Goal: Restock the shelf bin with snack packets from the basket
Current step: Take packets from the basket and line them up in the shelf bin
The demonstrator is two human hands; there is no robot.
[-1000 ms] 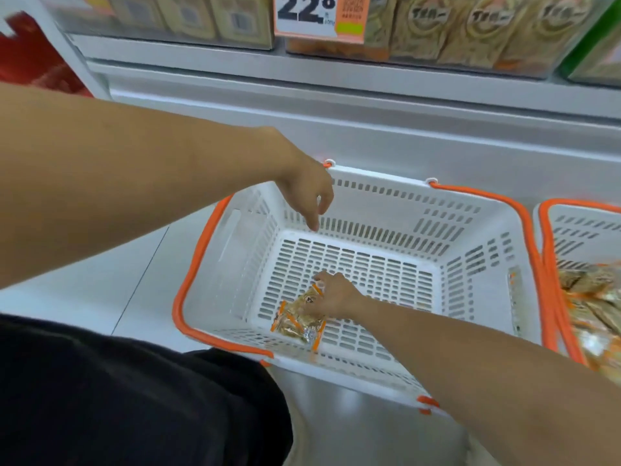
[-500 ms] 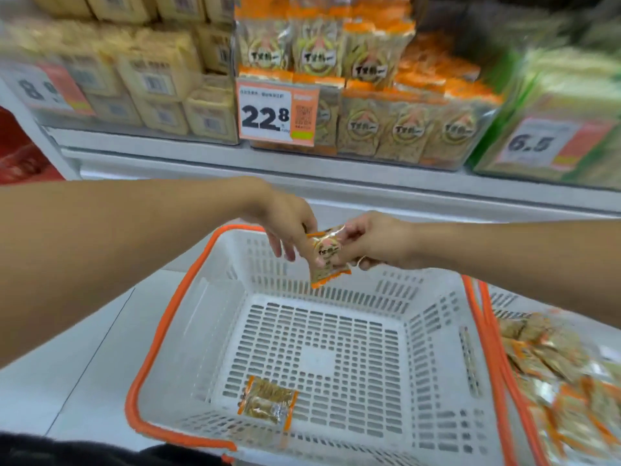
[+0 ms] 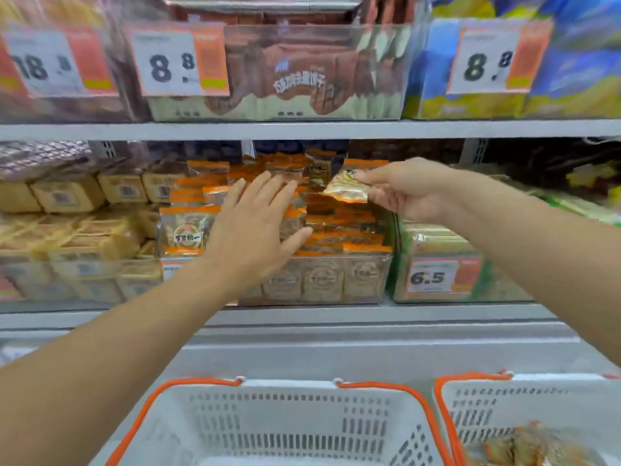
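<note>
Above the basket (image 3: 279, 415), at the far bin (image 3: 316, 280): right hand (image 3: 408, 191) pinching a packet (image 3: 346, 190) over the heaped stock, ready to drop, left hand (image 3: 250, 233) flat and spread on the pile, probably steadying it.

1. The right hand (image 3: 408, 190), right of centre, pinches a snack packet (image 3: 347, 189) above the clear shelf bin (image 3: 336, 277).
2. The left hand (image 3: 252, 230), at centre, is spread flat with straight fingers against the orange packets (image 3: 339, 230) piled in that bin.
3. A white basket (image 3: 285, 418) with an orange handle sits at bottom centre.
4. A second basket (image 3: 537, 408), bottom right, holds more packets.
</note>
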